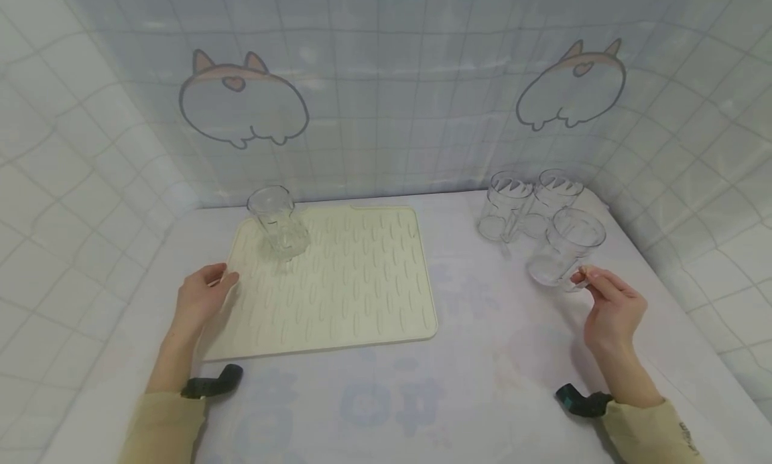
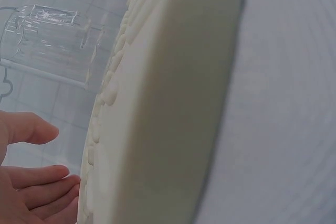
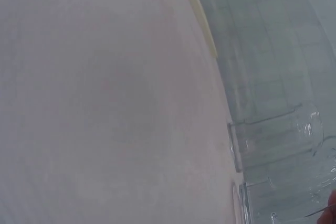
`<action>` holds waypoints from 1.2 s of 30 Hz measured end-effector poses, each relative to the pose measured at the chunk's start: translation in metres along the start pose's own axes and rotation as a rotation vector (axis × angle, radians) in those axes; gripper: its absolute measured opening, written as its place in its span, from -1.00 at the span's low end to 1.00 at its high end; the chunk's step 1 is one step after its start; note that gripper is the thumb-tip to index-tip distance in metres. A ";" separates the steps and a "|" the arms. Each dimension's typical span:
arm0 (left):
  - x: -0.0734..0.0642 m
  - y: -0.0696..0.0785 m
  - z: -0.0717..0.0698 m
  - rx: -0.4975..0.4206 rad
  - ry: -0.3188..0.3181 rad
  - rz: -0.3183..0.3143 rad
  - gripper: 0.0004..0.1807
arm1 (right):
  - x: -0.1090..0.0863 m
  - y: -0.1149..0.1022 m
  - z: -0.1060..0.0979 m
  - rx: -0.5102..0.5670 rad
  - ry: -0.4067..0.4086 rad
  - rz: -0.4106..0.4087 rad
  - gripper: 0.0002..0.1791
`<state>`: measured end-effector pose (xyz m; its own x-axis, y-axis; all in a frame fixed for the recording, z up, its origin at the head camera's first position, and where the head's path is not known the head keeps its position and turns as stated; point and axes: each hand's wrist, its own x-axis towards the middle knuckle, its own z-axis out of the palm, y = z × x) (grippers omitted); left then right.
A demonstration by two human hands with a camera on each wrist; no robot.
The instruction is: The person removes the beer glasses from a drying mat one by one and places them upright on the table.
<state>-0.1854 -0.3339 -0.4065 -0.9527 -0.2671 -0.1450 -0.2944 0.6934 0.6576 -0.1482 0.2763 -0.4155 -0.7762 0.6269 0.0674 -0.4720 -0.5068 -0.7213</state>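
My right hand pinches the handle of a clear glass mug at the right side of the table. The mug stands at the front of a group, with two more clear mugs, one to the back left and another behind it. At the left edge of a cream ridged mat is my left hand, thumb apart from the fingers and nothing held. Its fingertips come right at the mat's edge in the left wrist view. Another glass mug stands on the mat's back left part.
A white cloth with faint printing covers the table. Grid-patterned curtains enclose it at the back and both sides. Dark wrist cameras, one on the left and one on the right, sit by the sleeves.
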 end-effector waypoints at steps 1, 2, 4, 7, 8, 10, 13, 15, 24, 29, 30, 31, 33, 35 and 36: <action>0.000 0.000 0.000 0.000 0.002 0.005 -0.27 | 0.001 -0.001 -0.001 -0.005 0.007 -0.006 -0.89; 0.000 -0.001 0.000 0.003 0.002 0.011 -0.26 | 0.002 -0.001 -0.002 -0.012 0.017 -0.004 -0.87; 0.000 -0.002 0.000 0.010 0.003 0.023 -0.26 | 0.003 -0.003 -0.004 -0.027 0.036 0.004 -0.84; 0.001 -0.005 0.000 0.020 0.005 0.038 -0.25 | 0.005 -0.005 -0.007 -0.025 0.067 0.007 -0.80; 0.001 -0.005 0.000 0.024 0.003 0.040 -0.25 | 0.006 -0.005 -0.007 -0.015 0.078 0.014 -0.80; 0.001 -0.005 0.001 0.023 0.004 0.037 -0.25 | 0.008 -0.005 -0.009 0.005 0.098 0.013 -0.80; 0.001 -0.005 0.001 0.020 0.005 0.033 -0.26 | 0.010 -0.005 -0.010 0.038 0.105 0.005 -0.81; 0.001 -0.005 0.001 0.022 0.008 0.031 -0.26 | 0.012 -0.005 -0.011 0.058 0.100 -0.003 -0.82; 0.000 -0.004 0.001 0.014 0.004 0.024 -0.25 | 0.016 -0.005 -0.015 0.085 0.111 -0.016 -0.89; 0.000 -0.004 0.001 0.007 0.003 0.018 -0.25 | 0.017 -0.004 -0.016 0.078 0.111 -0.018 -0.89; 0.000 -0.004 0.001 0.006 0.002 0.018 -0.25 | 0.017 -0.004 -0.016 0.076 0.111 -0.019 -0.89; 0.000 -0.003 0.001 0.006 0.002 0.017 -0.25 | 0.017 -0.004 -0.016 0.073 0.111 -0.018 -0.88; 0.000 -0.003 0.001 0.006 0.001 0.014 -0.25 | 0.017 -0.004 -0.016 0.068 0.111 -0.019 -0.86; 0.000 -0.003 0.001 0.005 0.000 0.012 -0.25 | 0.016 -0.004 -0.017 0.055 0.109 -0.025 -0.83; 0.000 -0.002 0.001 0.004 -0.001 0.011 -0.25 | 0.016 -0.004 -0.016 0.041 0.108 -0.030 -0.82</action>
<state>-0.1849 -0.3348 -0.4089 -0.9560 -0.2587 -0.1384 -0.2842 0.6992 0.6560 -0.1523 0.2981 -0.4231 -0.7130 0.7010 0.0125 -0.5128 -0.5093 -0.6911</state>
